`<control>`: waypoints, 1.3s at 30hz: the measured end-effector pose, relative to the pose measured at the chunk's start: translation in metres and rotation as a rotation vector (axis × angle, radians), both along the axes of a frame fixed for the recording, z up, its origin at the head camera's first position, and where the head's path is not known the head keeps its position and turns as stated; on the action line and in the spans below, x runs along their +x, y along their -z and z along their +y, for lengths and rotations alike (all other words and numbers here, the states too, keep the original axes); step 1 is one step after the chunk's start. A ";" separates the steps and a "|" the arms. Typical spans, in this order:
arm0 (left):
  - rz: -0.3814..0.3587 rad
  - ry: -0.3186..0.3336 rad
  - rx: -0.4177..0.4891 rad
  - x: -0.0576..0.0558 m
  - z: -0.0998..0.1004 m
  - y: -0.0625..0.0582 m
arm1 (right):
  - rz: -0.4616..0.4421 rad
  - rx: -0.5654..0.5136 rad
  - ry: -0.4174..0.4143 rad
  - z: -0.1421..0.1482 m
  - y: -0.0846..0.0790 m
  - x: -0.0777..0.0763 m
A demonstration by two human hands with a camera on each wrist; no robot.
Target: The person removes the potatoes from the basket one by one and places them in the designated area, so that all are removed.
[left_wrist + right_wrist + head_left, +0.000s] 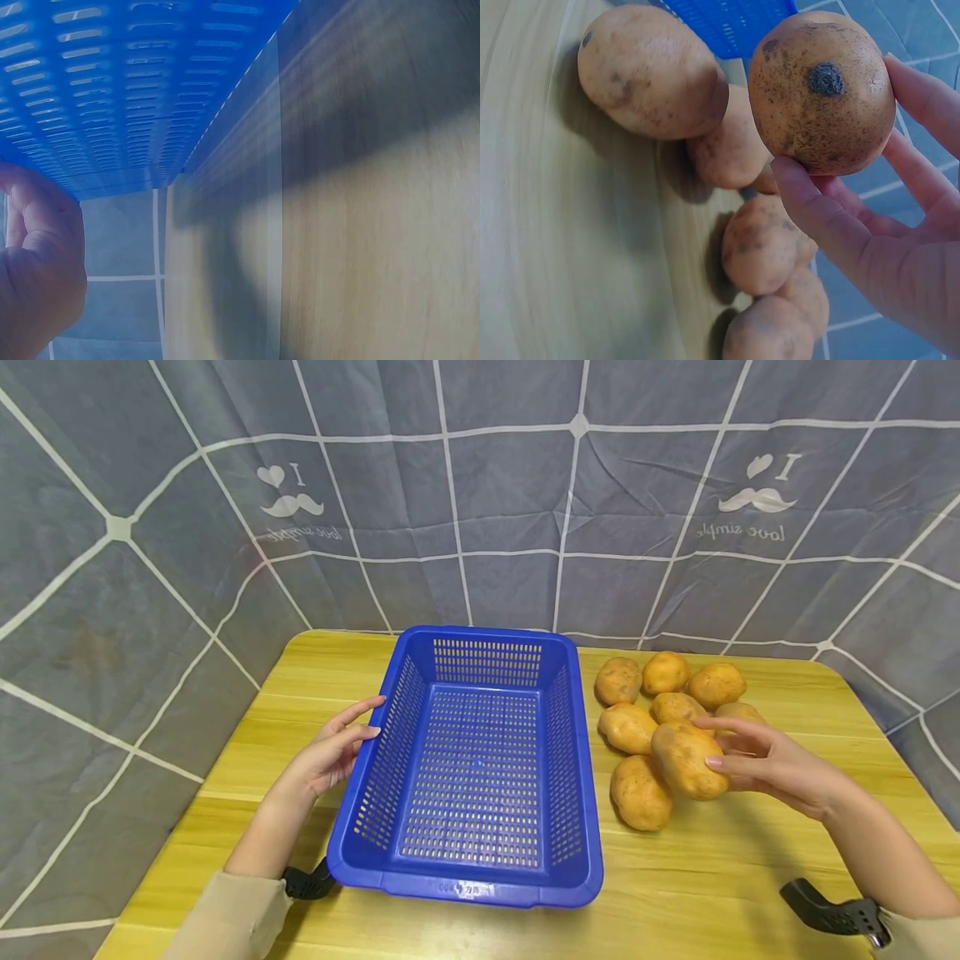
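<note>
My right hand (772,764) grips a potato (688,760) between thumb and fingers. In the right wrist view, the held potato (823,94) is raised beside the others and shows a dark, rough spot on its end. Around it on the table are several potatoes, among them one at the near side (641,793) and one at the back (666,673). My left hand (330,756) is at the left side of a blue plastic basket (588,827), with thumb and index fingertips resting on its rim. The slotted basket is empty inside.
A wood-grain table (660,893) carries the basket and potatoes. Behind and at the sides hangs a grey cloth (517,518) with white lines. Black straps (832,914) are at both wrists. The basket's slotted side (112,90) fills the upper left wrist view.
</note>
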State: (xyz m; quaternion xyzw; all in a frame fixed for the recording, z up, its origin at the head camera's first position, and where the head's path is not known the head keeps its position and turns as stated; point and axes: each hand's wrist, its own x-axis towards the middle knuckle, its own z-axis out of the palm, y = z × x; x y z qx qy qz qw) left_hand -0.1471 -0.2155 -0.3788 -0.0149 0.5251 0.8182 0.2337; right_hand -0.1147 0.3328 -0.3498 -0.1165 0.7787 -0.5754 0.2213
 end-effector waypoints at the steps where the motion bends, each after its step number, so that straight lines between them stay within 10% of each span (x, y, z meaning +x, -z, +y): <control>1: 0.001 0.001 0.001 0.000 0.000 0.000 | -0.003 0.007 0.012 0.002 0.001 0.001; 39: 0.016 0.023 0.030 -0.001 -0.002 0.002 | -0.106 -0.190 0.087 0.029 0.050 0.009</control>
